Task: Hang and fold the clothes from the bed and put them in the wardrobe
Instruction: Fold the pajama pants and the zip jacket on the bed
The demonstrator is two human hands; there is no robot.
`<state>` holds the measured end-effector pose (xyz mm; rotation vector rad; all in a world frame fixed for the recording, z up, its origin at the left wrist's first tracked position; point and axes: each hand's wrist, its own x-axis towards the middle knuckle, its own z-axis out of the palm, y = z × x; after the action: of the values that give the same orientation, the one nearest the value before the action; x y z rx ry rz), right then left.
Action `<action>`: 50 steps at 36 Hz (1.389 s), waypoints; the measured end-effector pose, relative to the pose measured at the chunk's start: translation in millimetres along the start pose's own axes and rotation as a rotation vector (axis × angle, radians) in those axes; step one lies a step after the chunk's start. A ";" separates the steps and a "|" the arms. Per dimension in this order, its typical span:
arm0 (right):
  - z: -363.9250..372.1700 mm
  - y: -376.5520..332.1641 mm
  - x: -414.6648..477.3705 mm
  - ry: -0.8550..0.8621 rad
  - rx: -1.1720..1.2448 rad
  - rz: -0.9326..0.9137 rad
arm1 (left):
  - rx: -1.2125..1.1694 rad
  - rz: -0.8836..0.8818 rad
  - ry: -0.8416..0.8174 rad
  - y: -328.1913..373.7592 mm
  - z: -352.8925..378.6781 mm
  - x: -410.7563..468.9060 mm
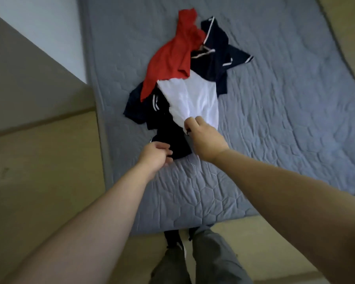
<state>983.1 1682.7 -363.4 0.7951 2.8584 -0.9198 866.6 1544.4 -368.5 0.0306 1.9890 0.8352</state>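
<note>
A pile of clothes lies on the grey quilted bed. A red garment is on top at the far end, and a white garment lies below it. Dark navy clothes with white stripes spread to the right and to the left underneath. My right hand pinches the near edge of the white garment. The near corner of a dark navy garment is gripped by my left hand.
The bed's left edge runs along a tan floor and a white wall at the upper left. My legs in grey trousers stand at the bed's near edge. Bare quilt stretches to the right of the pile.
</note>
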 end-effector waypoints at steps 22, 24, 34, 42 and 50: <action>-209.7 -254.8 -66.8 0.772 0.802 0.270 | 0.358 0.653 -0.069 35.9 -89.2 -169.4; -227.4 -262.0 -72.0 0.833 0.817 0.285 | 0.358 0.690 -0.087 35.4 -90.2 -182.3; -309.4 -267.4 -96.1 1.062 0.823 0.297 | 0.335 0.685 0.048 73.5 -116.7 -200.4; -376.2 -203.6 -116.0 1.215 0.822 0.372 | 0.465 0.893 0.487 197.1 -178.8 -249.0; -435.3 -144.5 -116.6 1.232 0.747 0.352 | 0.471 1.048 0.799 278.3 -141.5 -298.7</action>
<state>1066.6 1769.9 94.2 2.5954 2.7918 -1.9652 837.9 1578.7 61.2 1.2748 2.9090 1.0686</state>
